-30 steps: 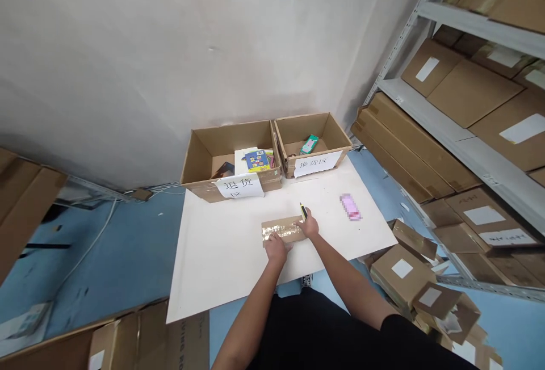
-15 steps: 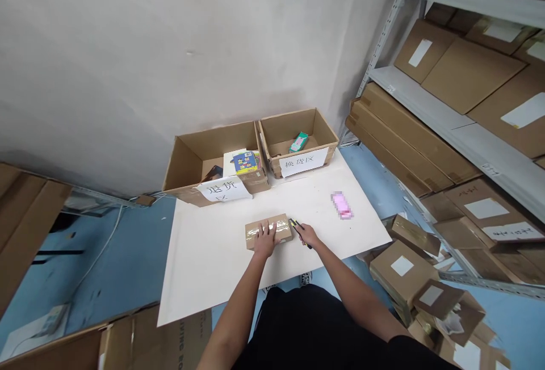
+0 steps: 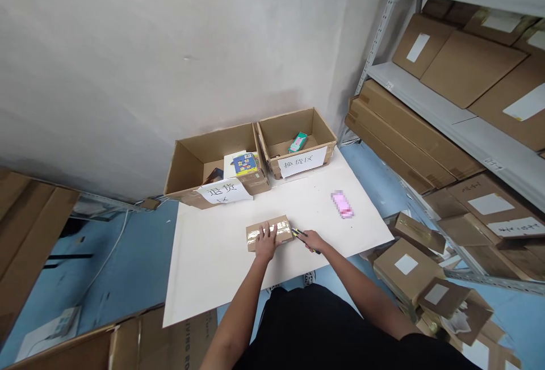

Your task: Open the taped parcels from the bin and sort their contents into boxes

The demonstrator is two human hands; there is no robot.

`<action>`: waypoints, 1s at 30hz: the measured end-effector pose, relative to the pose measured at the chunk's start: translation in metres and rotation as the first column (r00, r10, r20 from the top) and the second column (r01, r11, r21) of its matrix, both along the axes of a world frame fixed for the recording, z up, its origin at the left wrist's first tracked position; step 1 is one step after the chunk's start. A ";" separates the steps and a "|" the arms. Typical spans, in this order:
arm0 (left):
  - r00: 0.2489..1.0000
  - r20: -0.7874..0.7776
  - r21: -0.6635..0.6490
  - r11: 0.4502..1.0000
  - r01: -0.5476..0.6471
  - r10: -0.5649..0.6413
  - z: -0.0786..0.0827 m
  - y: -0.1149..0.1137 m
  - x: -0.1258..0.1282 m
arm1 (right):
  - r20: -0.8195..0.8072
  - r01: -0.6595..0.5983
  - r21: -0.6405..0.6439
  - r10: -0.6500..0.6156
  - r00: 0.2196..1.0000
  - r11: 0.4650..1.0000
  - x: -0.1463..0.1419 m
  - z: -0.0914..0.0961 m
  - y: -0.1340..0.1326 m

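Note:
A small brown cardboard box (image 3: 281,238), sealed with clear tape, lies on the white tabletop (image 3: 204,268). My left hand (image 3: 265,240) rests on its top, fingers spread and thumb toward the right. Just off the box's right end, my right hand (image 3: 314,240) is closed round a black and yellow utility knife (image 3: 300,234). The knife's front end points left at that end of the box; whether it touches the cardboard is too small to tell.
Two open cartons with handwritten paper signs, a left one (image 3: 191,194) and a right one (image 3: 327,134), stand along the table's back. A pink blurred item (image 3: 342,204) lies at right. Metal shelving (image 3: 443,103) and a pile of boxes (image 3: 409,268) stand further right.
My right hand has shifted slightly right, and the knife has turned to lie flatter, its front end lower beside the box. My left hand stays on the box.

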State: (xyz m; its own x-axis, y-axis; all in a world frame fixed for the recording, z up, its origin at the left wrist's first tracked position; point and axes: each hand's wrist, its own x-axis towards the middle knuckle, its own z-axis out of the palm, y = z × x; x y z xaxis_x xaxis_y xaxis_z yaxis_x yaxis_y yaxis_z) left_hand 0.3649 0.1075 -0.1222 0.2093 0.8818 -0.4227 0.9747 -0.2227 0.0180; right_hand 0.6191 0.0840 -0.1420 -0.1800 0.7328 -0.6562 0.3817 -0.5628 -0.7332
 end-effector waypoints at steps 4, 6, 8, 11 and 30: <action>0.997 0.074 -0.023 1.000 0.002 0.000 0.012 0.014 -0.011 | 0.011 0.228 0.017 -0.229 0.973 0.973 -0.014 -0.004 -0.009; 0.994 0.105 -0.021 0.999 -0.037 0.039 0.018 0.023 -0.022 | 0.053 0.302 0.018 -0.303 0.952 0.953 -0.037 -0.008 -0.010; 0.990 0.087 -0.007 0.994 -0.108 0.108 0.021 0.027 -0.034 | 0.157 0.296 0.062 -0.302 0.940 0.953 -0.064 -0.009 -0.006; 0.976 0.011 0.027 0.976 -0.218 0.217 0.020 0.017 -0.044 | 0.367 0.217 0.167 -0.265 0.891 0.962 -0.094 -0.004 0.019; 0.932 0.180 -0.031 0.946 0.324 -0.314 0.009 0.037 -0.010 | 0.535 0.099 0.140 -0.160 0.830 0.985 -0.041 0.003 0.010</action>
